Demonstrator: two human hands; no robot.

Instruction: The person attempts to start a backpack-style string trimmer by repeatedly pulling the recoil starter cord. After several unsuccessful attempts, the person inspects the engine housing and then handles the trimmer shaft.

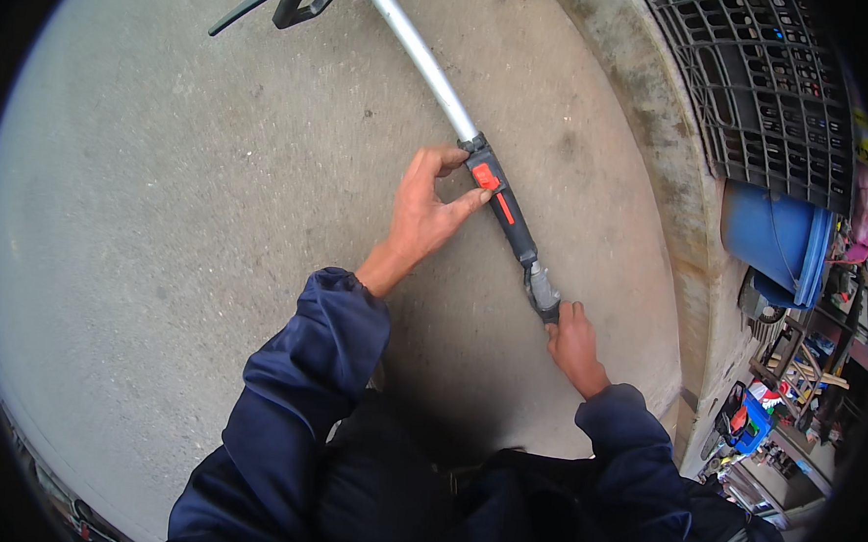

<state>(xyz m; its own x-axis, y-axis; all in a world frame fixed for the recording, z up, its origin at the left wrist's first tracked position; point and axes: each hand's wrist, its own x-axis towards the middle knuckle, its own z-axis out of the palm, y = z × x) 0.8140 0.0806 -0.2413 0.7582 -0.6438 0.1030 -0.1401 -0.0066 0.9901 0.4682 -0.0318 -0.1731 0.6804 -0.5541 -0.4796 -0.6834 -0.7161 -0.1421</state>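
A long trimmer, likely a brush cutter, has a silver shaft (425, 62) running up and out of the top edge. A black loop handle (299, 1) sits near its far end. My left hand (424, 202) pinches the black grip (515, 231), its thumb at the red switch (485, 178) and its fingers on the grip's upper left side. Below the grip is a grey, wrapped-looking piece (543, 289). My right hand (575, 345) is closed around the dark end just beneath that piece. Whatever lies beyond the right hand is hidden.
Grey concrete floor (165, 159) spreads under the tool. A raised concrete edge (670, 175) curves along the right. Beyond it stand a black plastic grid crate (733, 90), a blue bucket (765, 229) and cluttered shelves with a small blue container (755, 425).
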